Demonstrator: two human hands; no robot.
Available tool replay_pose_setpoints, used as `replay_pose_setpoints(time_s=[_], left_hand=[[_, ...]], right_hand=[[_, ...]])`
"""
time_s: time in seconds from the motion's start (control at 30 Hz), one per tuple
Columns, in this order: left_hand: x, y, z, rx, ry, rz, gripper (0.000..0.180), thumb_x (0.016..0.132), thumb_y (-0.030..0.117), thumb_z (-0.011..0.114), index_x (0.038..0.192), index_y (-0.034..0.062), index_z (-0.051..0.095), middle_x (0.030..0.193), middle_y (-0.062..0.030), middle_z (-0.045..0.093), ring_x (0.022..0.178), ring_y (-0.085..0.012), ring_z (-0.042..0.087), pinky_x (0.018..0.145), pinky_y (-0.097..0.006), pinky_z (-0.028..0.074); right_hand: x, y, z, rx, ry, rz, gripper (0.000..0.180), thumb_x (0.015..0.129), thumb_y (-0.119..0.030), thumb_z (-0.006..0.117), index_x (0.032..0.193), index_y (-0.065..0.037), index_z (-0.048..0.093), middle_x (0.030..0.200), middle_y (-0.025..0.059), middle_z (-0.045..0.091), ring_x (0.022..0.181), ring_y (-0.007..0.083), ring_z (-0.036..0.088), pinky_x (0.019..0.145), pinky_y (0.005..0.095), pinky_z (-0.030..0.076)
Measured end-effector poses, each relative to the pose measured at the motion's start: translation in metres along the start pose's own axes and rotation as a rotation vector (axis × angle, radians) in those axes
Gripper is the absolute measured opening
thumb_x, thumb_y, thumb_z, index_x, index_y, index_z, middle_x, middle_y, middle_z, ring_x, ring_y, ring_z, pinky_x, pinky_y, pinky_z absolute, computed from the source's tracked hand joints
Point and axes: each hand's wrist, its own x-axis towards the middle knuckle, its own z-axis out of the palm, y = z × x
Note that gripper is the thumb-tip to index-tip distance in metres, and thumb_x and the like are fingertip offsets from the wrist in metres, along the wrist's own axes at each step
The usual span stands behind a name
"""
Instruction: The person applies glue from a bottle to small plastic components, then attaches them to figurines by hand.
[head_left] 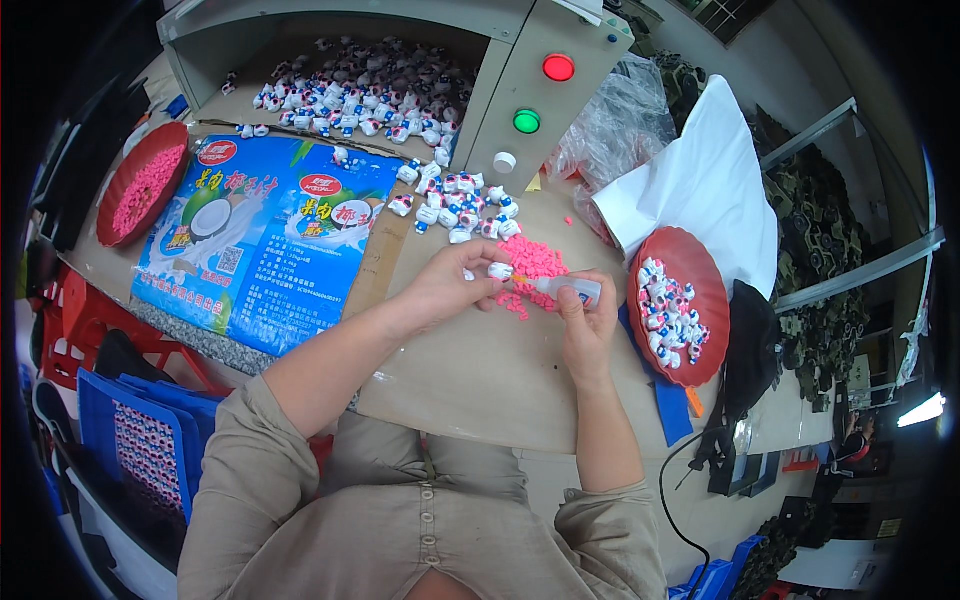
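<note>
In my left hand [447, 283] the fingers are closed around a small white figurine [499, 271]. My right hand [592, 325] grips a small translucent squeeze bottle [582, 291], whose narrow orange tip points left at the figurine; whether the two touch is too small to tell. Behind and below the tip lies a loose heap of small pink pieces [537, 258]. Just beyond my left hand sits a cluster of white figurines [459, 207] with blue and dark markings.
A red bowl [722, 345] of figurines stands at right; another red bowl [112, 228] with pink pieces stands far left. A blue printed cardboard sheet [270, 250] covers the table's left. At the back, a grey machine [520, 75] with red and green buttons has many figurines in its opening.
</note>
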Motion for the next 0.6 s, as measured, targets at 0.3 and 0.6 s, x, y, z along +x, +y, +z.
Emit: replay_pose_setpoints(time_s=[0.3, 0.6], left_hand=[[0.0006, -0.0025, -0.0008, 0.012, -0.004, 0.011, 0.026, 0.076, 0.001, 0.055, 0.101, 0.0024, 0.050, 0.081, -0.0052, 0.054, 0.063, -0.0096, 0.054, 0.055, -0.021, 0.046], [0.0011, -0.0057, -0.0011, 0.018, -0.008, 0.005, 0.026, 0.076, 0.003, 0.056, 0.101, 0.0026, 0.050, 0.080, -0.0046, 0.054, 0.063, -0.0093, 0.054, 0.055, -0.021, 0.046]], right_hand=[[0.0004, -0.0012, 0.0011, -0.020, 0.005, 0.005, 0.020, 0.083, -0.014, 0.054, 0.094, -0.001, 0.042, 0.088, 0.0032, 0.044, 0.082, 0.0104, 0.047, 0.071, 0.0232, 0.039], [0.0010, -0.0047, 0.0051, -0.114, 0.011, -0.057, 0.019, 0.082, -0.012, 0.055, 0.092, 0.000, 0.043, 0.087, 0.0042, 0.044, 0.079, 0.0114, 0.048, 0.069, 0.0232, 0.040]])
